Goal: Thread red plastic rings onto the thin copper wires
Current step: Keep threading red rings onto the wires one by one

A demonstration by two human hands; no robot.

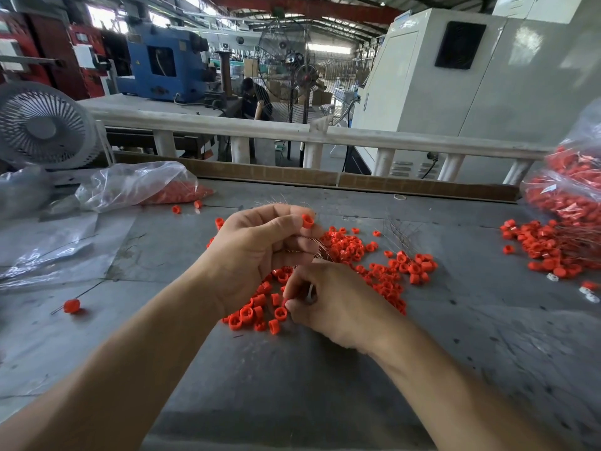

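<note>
Hands (260, 255) above red rings (383, 265)

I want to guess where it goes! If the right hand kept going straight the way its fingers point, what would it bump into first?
Probably the left hand. The right hand points its fingers up-left over the loose pile of small red plastic rings, toward that palm, though depth is unclear.
</note>
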